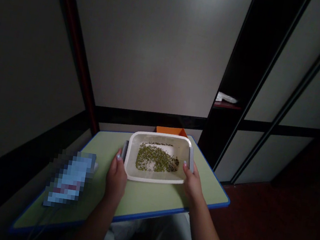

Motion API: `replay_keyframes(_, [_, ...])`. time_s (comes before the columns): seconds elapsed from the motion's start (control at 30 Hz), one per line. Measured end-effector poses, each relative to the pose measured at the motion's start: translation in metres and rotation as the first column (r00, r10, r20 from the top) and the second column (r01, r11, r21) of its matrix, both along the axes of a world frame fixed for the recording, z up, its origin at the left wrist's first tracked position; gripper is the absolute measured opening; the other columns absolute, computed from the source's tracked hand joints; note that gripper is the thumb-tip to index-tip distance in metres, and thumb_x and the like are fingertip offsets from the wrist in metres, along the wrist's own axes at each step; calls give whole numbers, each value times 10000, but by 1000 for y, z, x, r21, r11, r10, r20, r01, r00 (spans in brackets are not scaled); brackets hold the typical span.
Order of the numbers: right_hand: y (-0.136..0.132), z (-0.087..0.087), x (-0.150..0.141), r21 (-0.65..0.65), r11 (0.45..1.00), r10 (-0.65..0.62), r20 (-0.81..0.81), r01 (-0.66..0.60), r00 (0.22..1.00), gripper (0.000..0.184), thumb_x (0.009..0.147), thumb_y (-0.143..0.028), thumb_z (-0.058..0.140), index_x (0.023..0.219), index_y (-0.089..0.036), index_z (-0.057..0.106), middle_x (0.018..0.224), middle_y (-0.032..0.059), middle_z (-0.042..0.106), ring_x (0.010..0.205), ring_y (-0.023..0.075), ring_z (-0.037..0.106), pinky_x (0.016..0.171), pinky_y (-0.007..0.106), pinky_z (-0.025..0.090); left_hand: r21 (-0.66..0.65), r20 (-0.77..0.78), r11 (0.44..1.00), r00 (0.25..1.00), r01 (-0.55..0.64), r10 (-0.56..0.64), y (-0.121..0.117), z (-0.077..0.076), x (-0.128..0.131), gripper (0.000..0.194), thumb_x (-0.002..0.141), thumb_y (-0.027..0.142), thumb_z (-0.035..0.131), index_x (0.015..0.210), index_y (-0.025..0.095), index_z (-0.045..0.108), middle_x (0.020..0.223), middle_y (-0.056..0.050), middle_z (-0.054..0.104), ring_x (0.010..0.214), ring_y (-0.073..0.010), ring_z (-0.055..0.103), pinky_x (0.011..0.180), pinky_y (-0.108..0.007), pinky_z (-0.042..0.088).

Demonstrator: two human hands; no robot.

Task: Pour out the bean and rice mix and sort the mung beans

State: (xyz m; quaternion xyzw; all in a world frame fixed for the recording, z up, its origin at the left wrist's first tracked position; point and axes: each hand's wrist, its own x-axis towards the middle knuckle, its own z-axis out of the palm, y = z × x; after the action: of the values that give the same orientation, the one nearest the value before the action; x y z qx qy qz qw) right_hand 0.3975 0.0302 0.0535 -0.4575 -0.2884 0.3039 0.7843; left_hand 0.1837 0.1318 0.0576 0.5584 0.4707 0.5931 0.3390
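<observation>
A white plastic basin point(155, 180) with grey end handles is held between my two hands over the table. Small green beans or seeds point(154, 159) are scattered over its bottom, with a darker patch towards the right end. My left hand point(117, 177) grips the left end by the grey handle, thumb on top. At the opposite end, my right hand point(193, 181) is closed round the right handle, its thumb over the rim. The fingers beneath are hidden. Whether the basin touches the tabletop I cannot tell.
The pale green table point(148, 200) has a blue edge. On its left lies a blurred-out, light-blue lit object point(70, 178) with a cable. An orange container point(170, 131) shows behind the basin. Wardrobe panels point(161, 48) stand behind the table, with a dark open shelf at right.
</observation>
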Motion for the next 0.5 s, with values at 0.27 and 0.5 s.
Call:
replay_keyframes(0.27, [7, 17, -6, 56, 991, -123, -33, 125, 992, 462, 678, -420, 762, 1082, -206, 696, 962, 36, 733, 887, 211, 646, 859, 343, 486, 114, -345, 984, 934, 138, -91, -21, -13, -11, 739, 796, 491, 637, 1437, 270, 343, 1623, -112, 237, 1470, -355, 268, 1180, -674, 267])
replay_keyframes(0.5, [12, 52, -3, 123, 966, -232, 3, 229, 973, 412, 629, -327, 763, 1015, -189, 719, 945, 30, 735, 926, 203, 650, 931, 365, 466, 8, -368, 984, 916, 177, -162, 5, -18, 9, 570, 828, 472, 606, 1328, 235, 469, 1450, -104, 480, 1295, -278, 493, 1070, -579, 449])
